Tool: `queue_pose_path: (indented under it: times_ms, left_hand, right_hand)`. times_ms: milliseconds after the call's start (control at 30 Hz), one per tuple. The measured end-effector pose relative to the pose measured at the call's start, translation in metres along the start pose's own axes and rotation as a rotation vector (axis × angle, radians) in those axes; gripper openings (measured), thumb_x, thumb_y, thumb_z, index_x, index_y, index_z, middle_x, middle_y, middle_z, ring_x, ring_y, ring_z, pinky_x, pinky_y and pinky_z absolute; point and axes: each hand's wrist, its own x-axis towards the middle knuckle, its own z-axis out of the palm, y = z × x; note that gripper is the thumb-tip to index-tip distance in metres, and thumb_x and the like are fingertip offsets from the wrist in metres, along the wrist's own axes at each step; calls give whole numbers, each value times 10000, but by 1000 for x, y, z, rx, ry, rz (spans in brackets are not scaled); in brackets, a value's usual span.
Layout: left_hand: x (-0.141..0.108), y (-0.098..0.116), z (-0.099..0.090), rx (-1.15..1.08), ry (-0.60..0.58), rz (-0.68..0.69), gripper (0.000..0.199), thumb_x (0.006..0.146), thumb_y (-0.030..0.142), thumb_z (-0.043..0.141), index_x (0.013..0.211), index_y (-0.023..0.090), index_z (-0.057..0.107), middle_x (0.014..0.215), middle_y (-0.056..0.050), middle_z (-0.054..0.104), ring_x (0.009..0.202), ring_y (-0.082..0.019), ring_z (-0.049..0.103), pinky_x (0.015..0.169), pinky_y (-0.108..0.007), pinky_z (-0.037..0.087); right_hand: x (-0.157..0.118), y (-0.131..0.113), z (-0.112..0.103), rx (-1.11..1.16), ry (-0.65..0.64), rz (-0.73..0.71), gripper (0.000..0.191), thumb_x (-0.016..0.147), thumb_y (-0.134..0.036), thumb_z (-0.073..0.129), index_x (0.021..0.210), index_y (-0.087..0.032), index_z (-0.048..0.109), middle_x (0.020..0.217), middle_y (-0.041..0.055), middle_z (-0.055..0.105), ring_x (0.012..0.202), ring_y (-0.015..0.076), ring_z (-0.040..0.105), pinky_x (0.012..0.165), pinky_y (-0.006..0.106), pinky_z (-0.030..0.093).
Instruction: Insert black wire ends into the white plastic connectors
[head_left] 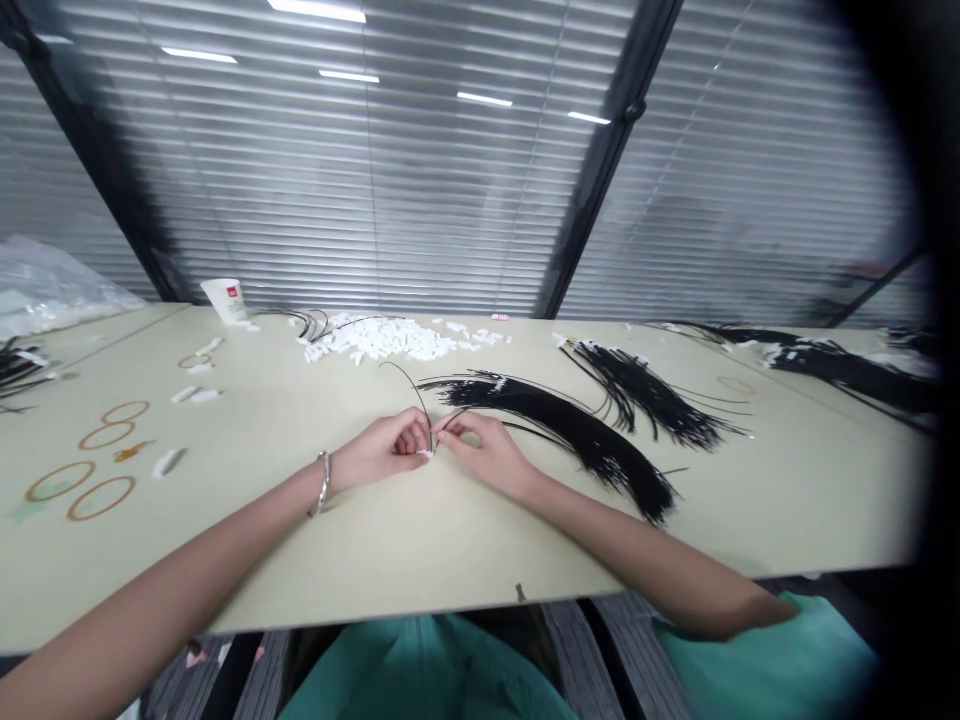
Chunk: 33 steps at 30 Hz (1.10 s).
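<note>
My left hand, with a bracelet on its wrist, is closed in a pinch on a small white plastic piece. Facing it, my right hand pinches a thin black wire between thumb and forefinger. The fingertips of both hands nearly meet above the table, and another curved length of thin black wire rises between them. Whether the wire enters the white piece is hidden by the fingers. Just beyond my right hand lies a thick bundle of black wires.
A pile of small white pieces lies at the back of the table. More black wires spread to the right. A paper cup, a plastic bag and several brown rings are on the left. Blinds stand behind.
</note>
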Motion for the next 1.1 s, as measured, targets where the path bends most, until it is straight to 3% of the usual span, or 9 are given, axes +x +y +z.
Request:
queue_pose_path:
  times_ms: [900, 1100]
  left_hand:
    - [0, -3, 1, -32, 15, 22, 243, 782, 300, 558, 950, 162, 451, 849, -13, 542, 703, -63, 488, 623, -181, 420]
    - [0, -2, 0, 9, 16, 5, 230, 781, 304, 559, 926, 164, 449, 774, 10, 510, 688, -65, 487, 607, -180, 406]
  right_hand:
    - [0, -1, 2, -150, -23, -57, 119, 837, -128, 555, 933, -138, 624, 925, 15, 568, 830, 114, 549, 813, 216, 444]
    - [3, 0, 5, -68, -30, 38, 85, 832, -154, 553, 895, -126, 604, 888, 16, 564, 800, 103, 546, 748, 195, 447]
